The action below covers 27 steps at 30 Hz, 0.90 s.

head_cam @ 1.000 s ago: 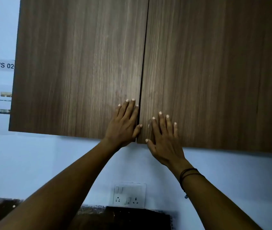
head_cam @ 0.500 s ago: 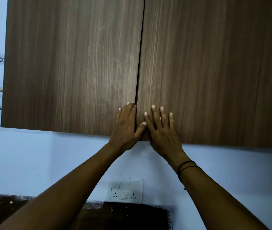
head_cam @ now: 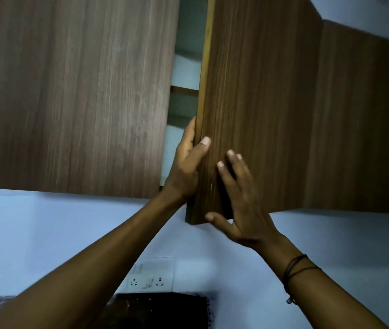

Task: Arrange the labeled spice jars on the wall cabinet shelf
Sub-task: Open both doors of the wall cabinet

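Observation:
A brown wood-grain wall cabinet fills the upper view. Its left door (head_cam: 74, 96) is closed. Its right door (head_cam: 255, 103) stands swung partly outward, leaving a narrow gap (head_cam: 185, 79) through which a pale interior and a dark shelf edge show. My left hand (head_cam: 187, 167) grips the right door's free edge low down, thumb on the front face, fingers hidden behind the edge. My right hand (head_cam: 238, 205) lies beside it with fingers spread straight against the door's front near its bottom corner. No spice jars are visible.
A white switch and socket plate (head_cam: 149, 274) sits on the pale wall below the cabinet. A dark speckled counter (head_cam: 160, 309) lies under it. The cabinet's side panel (head_cam: 364, 119) shows at the right.
Both doors were closed with my hands flat on them at the seam. Now the right door has swung outward, and my left hand has hooked around its edge.

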{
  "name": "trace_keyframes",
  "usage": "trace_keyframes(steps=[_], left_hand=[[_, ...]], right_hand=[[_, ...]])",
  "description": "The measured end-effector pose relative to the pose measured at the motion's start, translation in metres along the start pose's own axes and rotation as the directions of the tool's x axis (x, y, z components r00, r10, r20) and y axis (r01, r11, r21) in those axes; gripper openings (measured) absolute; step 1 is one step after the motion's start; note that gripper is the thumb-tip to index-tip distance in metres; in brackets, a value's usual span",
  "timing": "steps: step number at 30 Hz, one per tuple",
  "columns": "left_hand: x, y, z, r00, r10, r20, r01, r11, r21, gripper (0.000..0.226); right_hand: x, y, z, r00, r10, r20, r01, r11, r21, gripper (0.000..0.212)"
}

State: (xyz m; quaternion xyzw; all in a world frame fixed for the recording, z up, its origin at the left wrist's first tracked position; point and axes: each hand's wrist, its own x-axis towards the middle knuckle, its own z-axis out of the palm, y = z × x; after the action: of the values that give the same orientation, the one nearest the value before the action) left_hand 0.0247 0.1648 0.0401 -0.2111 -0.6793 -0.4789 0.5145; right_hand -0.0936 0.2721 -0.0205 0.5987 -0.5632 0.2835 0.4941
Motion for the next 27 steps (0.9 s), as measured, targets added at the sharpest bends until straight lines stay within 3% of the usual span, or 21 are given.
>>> trace_keyframes(steps=[7, 11, 16, 20, 27], left_hand=[[-0.025, 0.041, 0.058, 0.998, 0.02, 0.056, -0.004, 0.965, -0.263, 0.059], [-0.03, 0.056, 0.103, 0.988, 0.053, 0.145, 0.018, 0.893, -0.45, 0.061], [-0.031, 0.058, 0.164, 0.955, 0.172, 0.242, -0.01, 0.835, -0.55, 0.054], [-0.033, 0.065, 0.233, 0.945, 0.245, 0.217, -0.166, 0.931, -0.326, 0.053], [-0.027, 0.052, 0.319, 0.908, 0.33, 0.26, -0.324, 0.944, -0.065, 0.054]], right_hand=[[0.009, -0.027, -0.08, 0.935, 0.309, -0.173, -0.22, 0.891, 0.398, 0.066], [0.005, -0.038, -0.12, 0.875, 0.46, -0.152, -0.305, 0.767, 0.565, 0.057], [-0.001, -0.036, -0.172, 0.814, 0.569, -0.116, -0.342, 0.631, 0.697, 0.054], [-0.013, -0.021, -0.227, 0.768, 0.617, -0.171, -0.419, 0.686, 0.594, 0.043], [-0.05, 0.012, -0.295, 0.633, 0.733, -0.249, -0.604, 0.668, 0.435, 0.033]])
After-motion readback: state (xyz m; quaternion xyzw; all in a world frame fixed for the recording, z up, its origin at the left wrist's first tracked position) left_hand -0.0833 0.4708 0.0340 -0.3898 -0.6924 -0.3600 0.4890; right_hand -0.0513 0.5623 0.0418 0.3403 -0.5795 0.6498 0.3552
